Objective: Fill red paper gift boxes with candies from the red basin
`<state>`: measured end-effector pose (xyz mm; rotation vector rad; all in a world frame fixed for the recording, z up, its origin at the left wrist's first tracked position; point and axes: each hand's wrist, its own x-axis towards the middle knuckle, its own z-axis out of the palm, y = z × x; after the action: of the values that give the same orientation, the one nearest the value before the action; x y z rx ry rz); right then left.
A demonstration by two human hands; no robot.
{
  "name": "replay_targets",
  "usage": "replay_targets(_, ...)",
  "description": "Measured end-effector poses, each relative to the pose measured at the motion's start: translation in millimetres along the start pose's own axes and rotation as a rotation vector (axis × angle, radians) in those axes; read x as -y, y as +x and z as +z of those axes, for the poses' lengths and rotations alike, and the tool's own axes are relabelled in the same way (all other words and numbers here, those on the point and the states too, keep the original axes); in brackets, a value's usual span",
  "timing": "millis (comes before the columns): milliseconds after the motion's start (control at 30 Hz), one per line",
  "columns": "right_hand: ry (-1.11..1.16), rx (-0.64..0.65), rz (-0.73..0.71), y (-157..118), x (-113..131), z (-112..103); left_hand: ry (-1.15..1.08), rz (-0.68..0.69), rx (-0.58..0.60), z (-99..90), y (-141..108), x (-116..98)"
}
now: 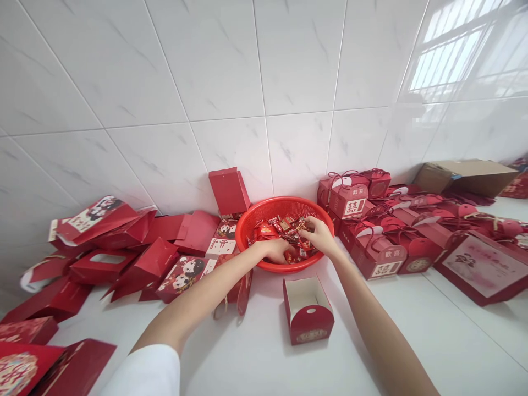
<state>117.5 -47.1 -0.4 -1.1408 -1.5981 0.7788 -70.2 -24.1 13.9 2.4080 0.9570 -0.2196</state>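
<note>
White sleeve [142, 374] nearest us, lower left. What could go wrong?

Its elbow could nudge the heaped red cartons [157, 263], which lean on one another and might slide. Behind the colander, the upright red carton [228, 192] could topple if the rim pushed it.

And the hands?

Left hand [277, 250]: fingers dipped among the wrapped sweets [284, 223], tips buried, so I can't tell if they grip. Digging hard there could flick pieces over the edge. Right hand [319, 234]: fingers curled inward at the sweets; whether they pinch one, I can't tell. Its forearm, swung sideways, could knock the double-happiness gift boxes [352, 201], piled close by.

Now the containers, left to right?

Red plastic colander [243, 223] first, by the wall, with those sweets loose inside. Just in front, slightly right, sits an open-topped gift box [311, 324]; its pale inside shows no sweets. Handled gift boxes crowd the right, mostly closed, contents hidden. Last, a brown cardboard carton [474, 170]; I can't make out what it holds.
</note>
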Motion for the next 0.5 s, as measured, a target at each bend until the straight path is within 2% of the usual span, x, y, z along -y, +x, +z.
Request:
replay_targets(100, 0.026, 0.000, 0.003, 0.0, -1.0, 0.5, -0.027, -0.015, -0.027, 2.9, 1.0, 1.4)
replay_targets(233, 0.087, 0.004, 0.002, 0.2, 0.0, 0.0, -0.109, -0.002, -0.131, 2.2, 0.3, 6.1)
replay_targets(500, 0.247, -0.035, 0.045, 3.9, -1.0, -2.5, -0.368, 0.049, -0.584, -12.3, -4.3, 16.0)
